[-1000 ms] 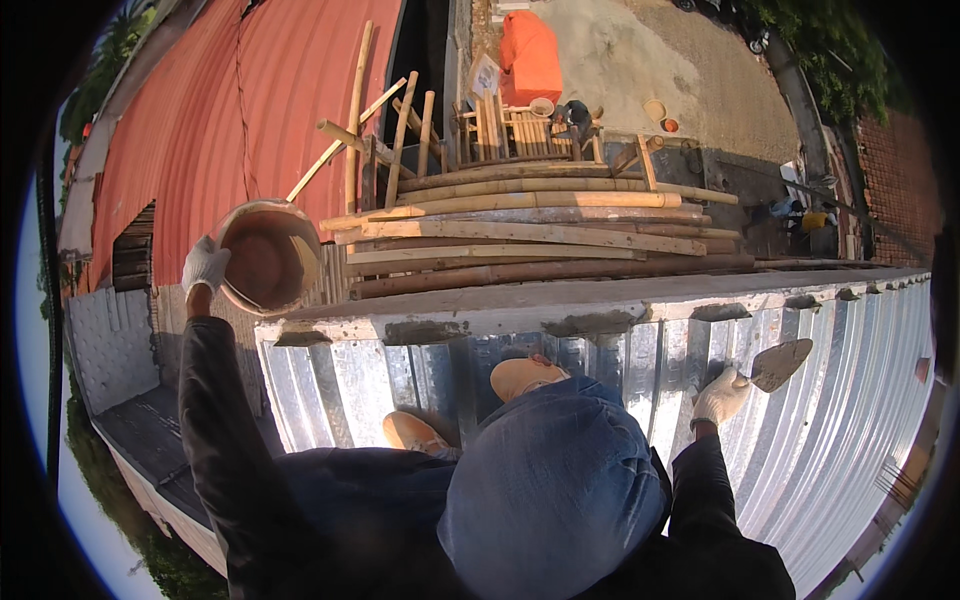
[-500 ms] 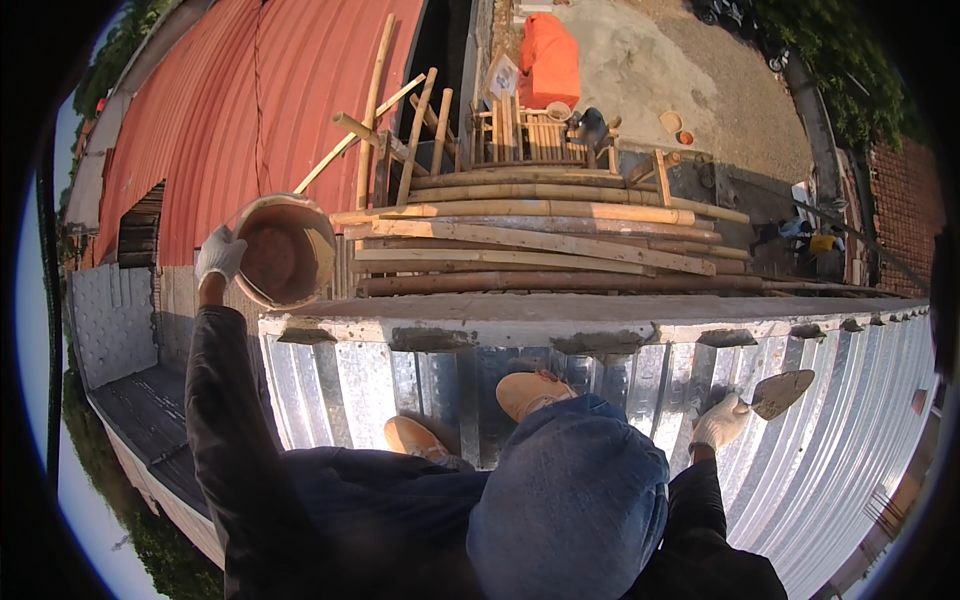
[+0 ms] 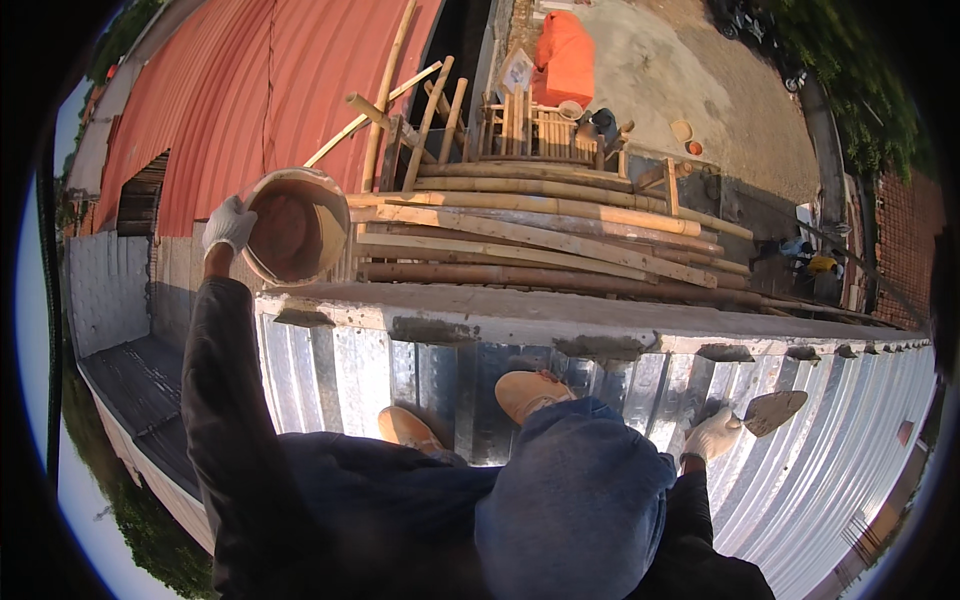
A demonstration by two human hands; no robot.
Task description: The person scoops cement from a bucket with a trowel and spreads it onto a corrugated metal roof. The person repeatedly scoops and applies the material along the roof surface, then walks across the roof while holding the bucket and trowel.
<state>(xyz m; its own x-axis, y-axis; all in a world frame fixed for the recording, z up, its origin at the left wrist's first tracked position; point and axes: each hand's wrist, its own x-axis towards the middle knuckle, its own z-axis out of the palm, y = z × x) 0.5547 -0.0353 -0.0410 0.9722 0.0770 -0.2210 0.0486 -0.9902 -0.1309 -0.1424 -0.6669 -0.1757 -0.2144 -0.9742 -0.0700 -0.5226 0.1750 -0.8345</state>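
My left hand (image 3: 230,222), in a white glove, is raised at arm's length and grips the rim of a round tan bucket (image 3: 295,225), whose brownish inside faces me. The bucket hangs over the left end of a grey concrete ledge (image 3: 600,320). My right hand (image 3: 712,435), also gloved, holds a mortar-smeared trowel (image 3: 775,410) low over the corrugated metal sheet (image 3: 850,470), blade pointing right. My two tan shoes (image 3: 530,390) stand on the sheet just below the ledge. A knee in blue trousers (image 3: 575,510) fills the lower middle.
Dark mortar patches dot the ledge's near edge. Beyond it lies a stack of bamboo poles (image 3: 540,235) and a wooden scaffold, with a long drop to the ground. A red curved roof (image 3: 250,90) lies to the left, and an orange cover (image 3: 568,55) on the ground far below.
My left hand has carried the bucket a little up and to the right. My right hand with the trowel has sunk slightly toward the metal sheet.
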